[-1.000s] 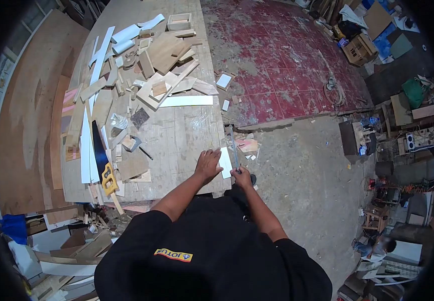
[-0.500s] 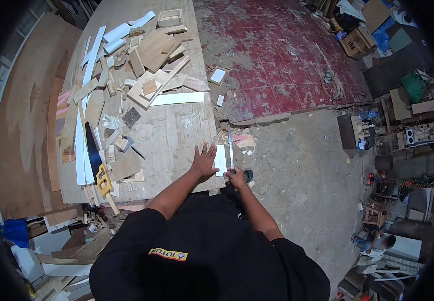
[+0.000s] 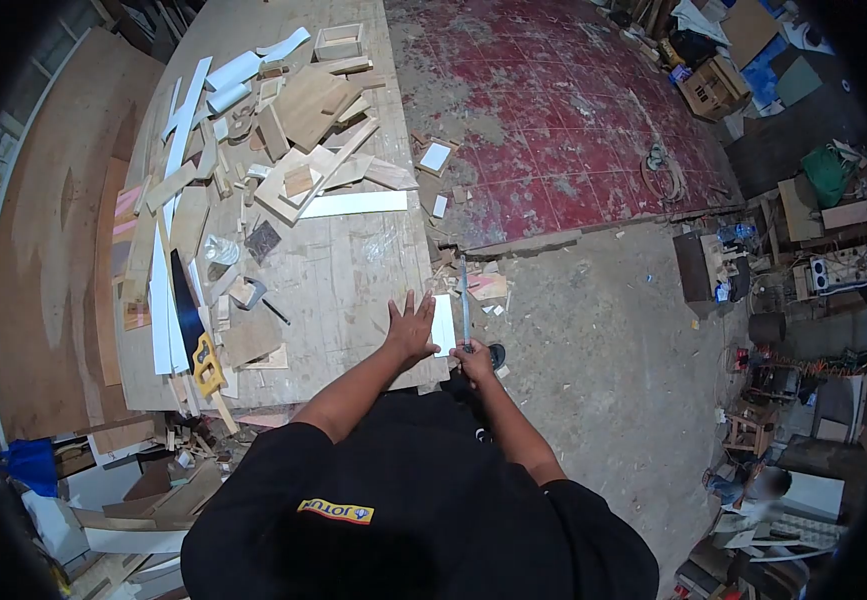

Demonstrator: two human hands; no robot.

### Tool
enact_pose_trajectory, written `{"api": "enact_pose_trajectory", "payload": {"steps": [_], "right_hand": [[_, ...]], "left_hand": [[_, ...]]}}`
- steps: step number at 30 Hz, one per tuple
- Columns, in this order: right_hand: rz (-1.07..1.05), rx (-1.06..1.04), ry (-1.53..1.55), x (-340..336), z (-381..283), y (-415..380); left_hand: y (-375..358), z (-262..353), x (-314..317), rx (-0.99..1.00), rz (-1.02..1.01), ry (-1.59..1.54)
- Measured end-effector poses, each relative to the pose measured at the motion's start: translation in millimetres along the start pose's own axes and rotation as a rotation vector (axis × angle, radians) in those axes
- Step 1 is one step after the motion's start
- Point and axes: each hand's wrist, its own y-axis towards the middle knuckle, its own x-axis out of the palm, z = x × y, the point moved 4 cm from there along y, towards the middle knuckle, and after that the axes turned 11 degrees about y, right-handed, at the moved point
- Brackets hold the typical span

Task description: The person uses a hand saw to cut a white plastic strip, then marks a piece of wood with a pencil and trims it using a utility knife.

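My left hand (image 3: 411,330) lies flat near the table's right edge, fingers spread, its thumb side against a small white board (image 3: 443,325). The board sits at the very edge of the wooden tabletop (image 3: 323,280). Just to the right of it, my right hand (image 3: 474,361) is closed on the near end of a long, narrow, silvery blade-like tool (image 3: 464,300). This tool points away from me, alongside the board's outer edge. My fingers cover its dark grip end, so I cannot tell its exact kind.
A yellow-handled handsaw (image 3: 193,325) rests at the table's left, over long white strips (image 3: 161,325). Wood offcuts (image 3: 308,110) are heaped farther back. To the right are concrete floor (image 3: 593,330) and red tiles (image 3: 543,130). A person (image 3: 748,485) is at the lower right.
The whole view has shifted very slightly. Both hands, the white board and the silvery tool keep nearly the same positions relative to each other.
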Motion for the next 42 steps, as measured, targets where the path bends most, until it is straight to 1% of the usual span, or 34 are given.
{"api": "enact_pose_trajectory", "payload": {"steps": [2,4,5,7,8,10,12,15,17,18,20,22,24,26,27,28,30,31,32,34,35,36,38,39,41,42], "right_hand": [[-0.004,-0.016,0.007,1,3,2],[-0.007,-0.033,0.014,4,-6,-1],[0.016,-0.005,0.003,6,-8,-3],[0.037,0.021,-0.007,8,-13,-1],[0.041,0.015,-0.022,9,-16,0],[0.044,0.013,-0.035,10,-15,3],[0.060,-0.013,0.019,11,-16,8],[0.053,-0.033,-0.018,11,-22,8],[0.050,-0.022,-0.007,11,-26,7],[0.053,-0.012,0.004,12,-29,5],[0.050,-0.016,-0.018,13,-37,2],[0.051,-0.051,-0.024,13,-40,2],[0.038,-0.027,-0.004,16,-40,5],[0.023,-0.029,0.053,18,-38,10],[0.025,-0.018,0.096,19,-33,15],[0.005,-0.013,0.086,21,-31,19],[0.032,-0.035,0.088,21,-29,26],[0.036,-0.043,0.090,21,-29,28],[0.023,-0.042,0.083,22,-28,30],[0.026,-0.018,0.139,22,-28,29],[0.019,-0.004,0.156,22,-28,28],[0.011,-0.003,0.149,23,-28,28],[0.010,0.009,0.191,22,-27,28],[0.015,0.016,0.173,23,-29,27],[0.008,0.011,0.162,24,-29,28],[0.010,0.007,0.157,23,-29,28]], "left_hand": [[-2,0,-2,-0.002,-0.017,0.024],[2,-3,6,0.009,-0.001,-0.030],[2,-3,11,0.009,0.001,-0.028],[0,-11,12,-0.206,0.159,-0.141],[3,-11,13,-0.206,0.159,-0.140],[1,-21,3,-0.440,0.069,-0.229],[4,-26,-6,-0.466,0.027,-0.264],[5,-31,-3,-0.472,-0.009,-0.250],[5,-35,4,-0.458,0.107,-0.279],[3,-39,8,-0.468,0.108,-0.281],[-8,-54,15,-0.504,0.180,-0.307],[-27,-71,21,-0.549,0.202,-0.289],[-44,-93,27,-0.596,0.223,-0.271],[-63,-116,38,-0.598,0.319,-0.298],[-70,-128,40,-0.571,0.491,-0.293],[-79,-137,35,-0.594,0.491,-0.295],[-95,-153,30,-0.594,0.553,-0.448],[-107,-157,25,-0.586,0.727,-0.354],[-116,-162,26,-0.600,0.730,-0.354],[-135,-178,40,-0.783,0.720,-0.339],[-146,-186,48,-0.823,0.666,-0.345],[-160,-192,50,-0.834,0.667,-0.346],[-188,-202,46,-0.897,0.647,-0.150],[-197,-210,49,-0.906,0.648,-0.151],[-212,-234,59,-1.061,0.362,0.029],[-220,-247,63,-1.068,0.363,0.026]]}}
